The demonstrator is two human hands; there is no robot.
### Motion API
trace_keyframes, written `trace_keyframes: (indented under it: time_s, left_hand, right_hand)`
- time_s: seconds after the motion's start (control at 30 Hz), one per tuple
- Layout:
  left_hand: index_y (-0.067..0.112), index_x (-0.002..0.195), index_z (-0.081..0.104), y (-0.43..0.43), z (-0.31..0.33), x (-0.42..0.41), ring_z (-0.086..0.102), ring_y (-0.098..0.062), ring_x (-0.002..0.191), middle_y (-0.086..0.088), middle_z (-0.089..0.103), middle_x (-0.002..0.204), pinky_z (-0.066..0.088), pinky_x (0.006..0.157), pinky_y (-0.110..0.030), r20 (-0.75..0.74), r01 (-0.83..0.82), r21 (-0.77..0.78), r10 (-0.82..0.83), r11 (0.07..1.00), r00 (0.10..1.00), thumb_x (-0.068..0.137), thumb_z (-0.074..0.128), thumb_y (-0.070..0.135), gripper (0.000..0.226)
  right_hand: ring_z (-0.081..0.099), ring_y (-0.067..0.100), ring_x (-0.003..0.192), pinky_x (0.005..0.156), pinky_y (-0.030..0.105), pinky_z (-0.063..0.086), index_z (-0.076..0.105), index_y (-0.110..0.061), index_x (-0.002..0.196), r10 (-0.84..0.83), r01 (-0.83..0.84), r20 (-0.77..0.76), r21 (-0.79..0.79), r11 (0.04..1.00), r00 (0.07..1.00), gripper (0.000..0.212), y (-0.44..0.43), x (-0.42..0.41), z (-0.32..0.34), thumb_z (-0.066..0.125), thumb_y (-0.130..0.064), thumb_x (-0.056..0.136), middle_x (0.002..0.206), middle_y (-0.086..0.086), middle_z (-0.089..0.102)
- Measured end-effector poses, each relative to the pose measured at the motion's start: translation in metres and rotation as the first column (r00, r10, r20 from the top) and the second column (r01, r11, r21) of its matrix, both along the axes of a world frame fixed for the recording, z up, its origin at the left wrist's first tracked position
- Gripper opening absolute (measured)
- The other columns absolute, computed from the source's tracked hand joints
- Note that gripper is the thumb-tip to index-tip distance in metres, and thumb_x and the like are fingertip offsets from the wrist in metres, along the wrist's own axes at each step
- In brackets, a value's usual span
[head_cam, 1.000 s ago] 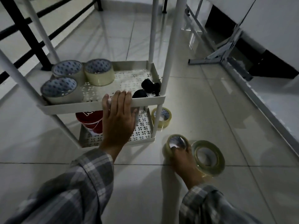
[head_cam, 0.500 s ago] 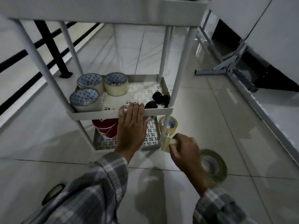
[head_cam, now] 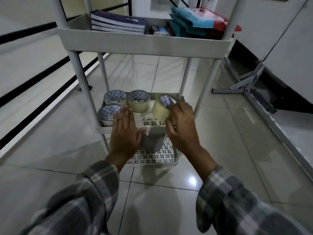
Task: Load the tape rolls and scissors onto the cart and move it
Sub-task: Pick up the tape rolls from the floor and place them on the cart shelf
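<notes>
The right hand (head_cam: 182,123) grips a tape roll (head_cam: 161,108) tilted on its side over the right part of the cart's middle shelf (head_cam: 152,123), fingers wrapped around its outer face; whether the roll touches the shelf cannot be told. The left hand (head_cam: 125,131) lies flat and open, palm down, on the front rim of that same shelf, holding nothing, its fingertips reaching next to the nearest roll.

Three more tape rolls stand upright on the left half of the middle shelf: one at the front left (head_cam: 108,115), one behind it at the back left (head_cam: 115,98), and one at the back middle (head_cam: 139,100), close against each other. The bare patterned strip of shelf between these and the held roll is narrow. The scissors cannot be seen; the right hand covers the front right corner of the shelf.

Under the middle shelf, a grey cylindrical container (head_cam: 152,141) stands on the bottom shelf (head_cam: 157,156) between the two wrists. The top shelf (head_cam: 144,46) carries a stack of books (head_cam: 118,22) on the left, folded cloth or bags in teal and red (head_cam: 194,22) on the right, and small blurred things between them.

The cart's white posts (head_cam: 79,77) frame the shelves on each side, so the way in is from the front. Left of the cart runs a black railing (head_cam: 33,77) with open tiled floor (head_cam: 220,133) before it. To the right, a grey metal stand (head_cam: 245,85) lies on the floor near a white wall panel, well apart from the cart. The floor close to the person is bare and shiny.
</notes>
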State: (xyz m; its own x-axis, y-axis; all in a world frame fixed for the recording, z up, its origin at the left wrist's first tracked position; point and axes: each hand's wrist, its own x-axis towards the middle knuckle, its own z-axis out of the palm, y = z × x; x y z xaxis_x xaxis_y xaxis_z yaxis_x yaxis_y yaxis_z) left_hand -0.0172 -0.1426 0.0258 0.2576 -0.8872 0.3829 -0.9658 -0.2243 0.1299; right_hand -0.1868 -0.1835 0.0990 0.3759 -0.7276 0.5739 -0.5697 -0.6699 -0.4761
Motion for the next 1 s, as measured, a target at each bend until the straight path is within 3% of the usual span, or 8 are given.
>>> trace_keyframes:
  time_s: [0.07,0.13,0.27,0.43,0.67,0.87,1.0]
  left_hand:
    - [-0.005,0.142,0.019,0.000,-0.003,0.001,0.014,-0.036,0.142,-0.026,0.021,0.151,0.007,0.118,-0.047,0.022,-0.007,0.000,0.007,1.000,1.000,0.092,0.018,0.052,0.076]
    - [-0.005,0.142,0.020,-0.001,-0.005,0.000,0.016,-0.036,0.142,-0.026,0.024,0.150,0.005,0.118,-0.046,0.024,-0.012,-0.019,0.013,1.000,1.000,0.093,0.018,0.052,0.075]
    - [-0.005,0.141,0.022,-0.001,-0.006,0.001,0.017,-0.034,0.142,-0.025,0.025,0.149,0.004,0.118,-0.045,0.041,-0.005,-0.037,0.007,0.999,0.999,0.094,0.018,0.053,0.075]
    - [-0.004,0.141,0.023,-0.002,-0.006,-0.001,0.021,-0.033,0.141,-0.024,0.027,0.149,0.006,0.118,-0.046,0.037,-0.020,-0.047,0.022,0.999,0.999,0.094,0.022,0.052,0.073]
    - [-0.003,0.141,0.024,-0.004,-0.008,0.000,0.020,-0.031,0.141,-0.022,0.028,0.150,0.003,0.118,-0.043,0.031,-0.028,-0.064,0.030,0.998,0.999,0.094,0.022,0.051,0.071]
    - [-0.003,0.140,0.026,-0.005,-0.009,0.000,0.023,-0.031,0.141,-0.022,0.030,0.149,0.004,0.118,-0.041,0.024,-0.032,-0.066,0.033,0.997,0.999,0.095,0.023,0.051,0.071]
    - [-0.003,0.140,0.026,-0.004,-0.009,0.000,0.023,-0.031,0.140,-0.022,0.032,0.148,0.007,0.118,-0.043,0.024,-0.031,-0.039,0.032,0.999,0.999,0.094,0.023,0.051,0.071]
  right_hand:
    - [0.048,0.029,0.121,0.110,0.050,0.027,0.060,-0.007,0.118,-0.054,0.042,-0.150,-0.077,0.996,0.987,0.035,-0.014,0.009,-0.001,0.053,-0.008,0.083,0.123,0.012,0.059]
    - [0.045,0.029,0.125,0.110,0.050,0.029,0.059,-0.009,0.121,-0.088,0.070,-0.262,-0.077,0.995,0.961,0.035,-0.030,0.018,-0.003,0.051,-0.008,0.087,0.130,0.009,0.056]
    - [0.044,0.034,0.124,0.103,0.045,0.039,0.059,-0.008,0.124,-0.144,0.154,-0.349,0.000,0.988,0.926,0.038,-0.059,0.031,-0.005,0.047,-0.003,0.087,0.134,0.012,0.052]
    - [0.046,0.031,0.123,0.102,0.038,0.042,0.061,-0.005,0.120,-0.182,0.196,-0.427,-0.012,0.980,0.886,0.038,-0.078,0.045,-0.016,0.047,0.002,0.085,0.131,0.013,0.054]
    - [0.056,0.034,0.111,0.090,0.043,0.051,0.063,-0.007,0.118,-0.124,0.186,-0.389,0.125,0.975,0.913,0.041,-0.086,0.055,-0.027,0.050,0.008,0.082,0.125,0.014,0.055]
    - [0.054,0.036,0.115,0.093,0.044,0.049,0.051,-0.006,0.128,-0.139,0.212,-0.362,0.169,0.963,0.922,0.048,-0.089,0.060,-0.023,0.049,0.010,0.083,0.133,0.015,0.051]
    - [0.049,0.037,0.115,0.097,0.045,0.044,0.047,-0.005,0.126,-0.171,0.198,-0.254,0.084,0.977,0.952,0.049,-0.072,0.054,-0.019,0.049,0.008,0.079,0.128,0.017,0.049]
